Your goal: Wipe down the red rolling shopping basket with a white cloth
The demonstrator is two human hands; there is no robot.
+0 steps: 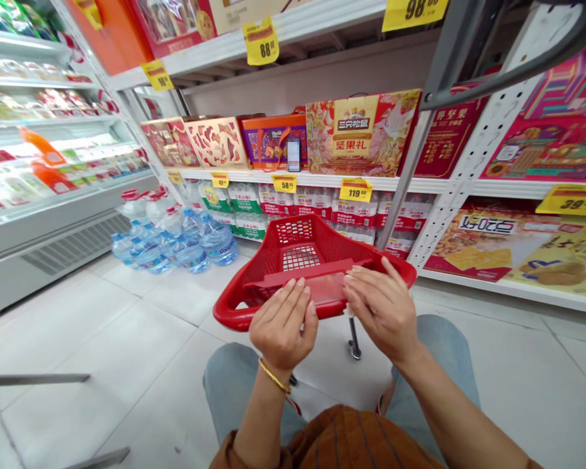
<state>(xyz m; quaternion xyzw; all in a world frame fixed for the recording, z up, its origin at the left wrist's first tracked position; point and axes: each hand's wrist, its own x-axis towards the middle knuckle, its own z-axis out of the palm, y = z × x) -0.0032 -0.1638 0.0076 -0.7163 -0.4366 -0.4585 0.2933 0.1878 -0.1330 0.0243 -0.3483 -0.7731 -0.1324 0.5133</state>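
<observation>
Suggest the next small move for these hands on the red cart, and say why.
Perhaps ease the right hand slightly sideways, letting the left hand steady the red cart. The right hand seems to cover one end of the reddish strip, with a small whitish scrap showing just below it, while the left hand rests near the strip's other end.

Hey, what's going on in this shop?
A person has both bare hands at a red plastic shopping cart. The left hand and right hand touch the flat reddish panel along its near side. Beyond it, colourful cardboard boxes stand on shelves; clear blue-tinted water bottles stand on the floor.
</observation>
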